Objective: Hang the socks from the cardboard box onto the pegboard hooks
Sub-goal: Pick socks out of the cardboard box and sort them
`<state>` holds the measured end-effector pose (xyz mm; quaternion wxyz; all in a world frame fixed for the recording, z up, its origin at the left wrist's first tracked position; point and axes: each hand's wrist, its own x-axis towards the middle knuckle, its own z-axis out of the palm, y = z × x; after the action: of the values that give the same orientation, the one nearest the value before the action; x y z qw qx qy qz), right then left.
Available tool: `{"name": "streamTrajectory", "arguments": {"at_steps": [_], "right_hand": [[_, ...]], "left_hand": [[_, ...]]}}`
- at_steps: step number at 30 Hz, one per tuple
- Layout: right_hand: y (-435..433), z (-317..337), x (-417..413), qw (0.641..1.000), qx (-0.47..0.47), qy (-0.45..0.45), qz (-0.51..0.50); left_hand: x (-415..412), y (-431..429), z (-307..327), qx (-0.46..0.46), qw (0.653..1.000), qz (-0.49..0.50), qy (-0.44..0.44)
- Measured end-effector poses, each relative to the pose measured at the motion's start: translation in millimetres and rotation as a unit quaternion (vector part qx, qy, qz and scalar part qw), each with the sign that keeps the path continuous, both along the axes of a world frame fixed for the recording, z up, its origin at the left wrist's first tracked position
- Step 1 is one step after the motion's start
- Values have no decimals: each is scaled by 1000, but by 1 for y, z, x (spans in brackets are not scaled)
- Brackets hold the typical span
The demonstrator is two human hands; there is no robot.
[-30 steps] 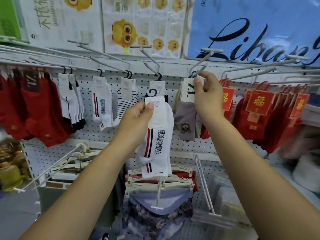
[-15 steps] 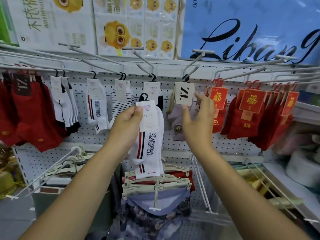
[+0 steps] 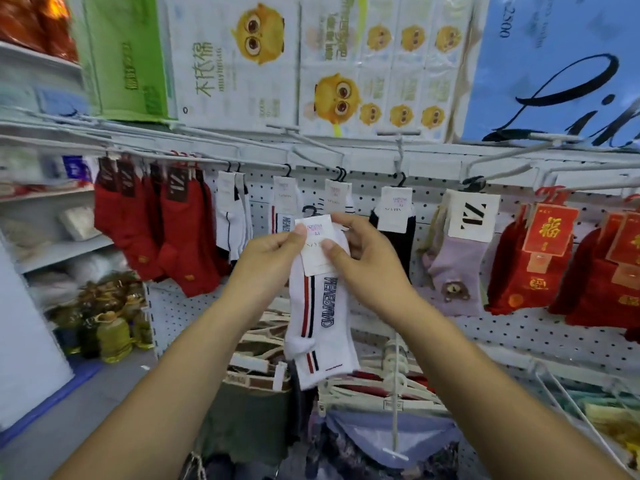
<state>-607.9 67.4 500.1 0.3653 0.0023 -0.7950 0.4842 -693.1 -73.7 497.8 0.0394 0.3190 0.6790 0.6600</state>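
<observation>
Head view looks at a pegboard [image 3: 519, 327] whose upper row of hooks already carries stock: red socks [image 3: 180, 244] at the left, several white pairs, a dark pair, a lilac bear sock [image 3: 453, 265] and red carded socks [image 3: 540, 258] at the right. In front of that row, both hands hold one white striped sock [image 3: 318, 327] upright. The left hand [image 3: 273, 258] pinches the upper left corner of its card label [image 3: 317, 251]. The right hand [image 3: 363, 258] has its thumb on the card's face and its fingers curled behind the cuff. The sock's small black hanger [image 3: 309, 210] stands above the card, below the rail and apparently free of any hook, though motion blur makes that hard to confirm. A matching white pair [image 3: 284, 209] hangs just behind it on a hook [image 3: 287, 169], which looks the likely home for this one. So the task reads as well under way: many pairs are up, and this one is in hand but not yet hung. The cardboard box is out of view, so how many socks remain cannot be told.
</observation>
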Motion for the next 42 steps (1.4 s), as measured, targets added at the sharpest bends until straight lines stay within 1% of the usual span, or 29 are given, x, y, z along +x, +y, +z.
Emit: {"name": "streamTrajectory", "arguments": {"at_steps": [3, 6, 8, 10, 14, 18, 21, 25, 30, 32, 36, 39, 42], "right_hand": [[-12, 5, -37, 1000, 10, 9, -12], [-17, 11, -74, 996, 4, 41, -80], [-17, 16, -96, 992, -5, 52, -119], [-18, 22, -116, 989, -16, 67, -130], [-19, 35, -146, 985, -5, 78, -151], [-20, 34, -163, 986, 10, 73, -152], [-19, 29, -173, 983, 17, 54, -177], [-13, 29, -184, 977, 25, 30, -212], [-8, 31, -186, 970, 53, 21, -235], [-8, 25, -181, 970, 43, 17, -239], [-17, 5, -155, 970, 20, -14, -243], [-30, -19, -120, 964, 41, -45, -261], [-51, -51, -73, 960, 63, -80, -261]], "left_hand": [[-26, -27, 11, 3, 996, 73, 58], [-51, -47, 26, 23, 983, 156, 99], [-64, -56, 35, 18, 980, 163, 112], [-75, -59, 42, 22, 978, 166, 124], [-90, -57, 55, 60, 954, 208, 205], [-105, -52, 59, 123, 944, 175, 251], [-114, -51, 60, 153, 939, 152, 268], [-123, -52, 60, 160, 940, 120, 277], [-133, -55, 59, 164, 940, 83, 288], [-140, -53, 53, 151, 941, 78, 291], [-155, -48, 25, 85, 958, 69, 264], [-160, -47, -7, 21, 967, 33, 250], [-151, -51, -45, -31, 969, 2, 246]]}}
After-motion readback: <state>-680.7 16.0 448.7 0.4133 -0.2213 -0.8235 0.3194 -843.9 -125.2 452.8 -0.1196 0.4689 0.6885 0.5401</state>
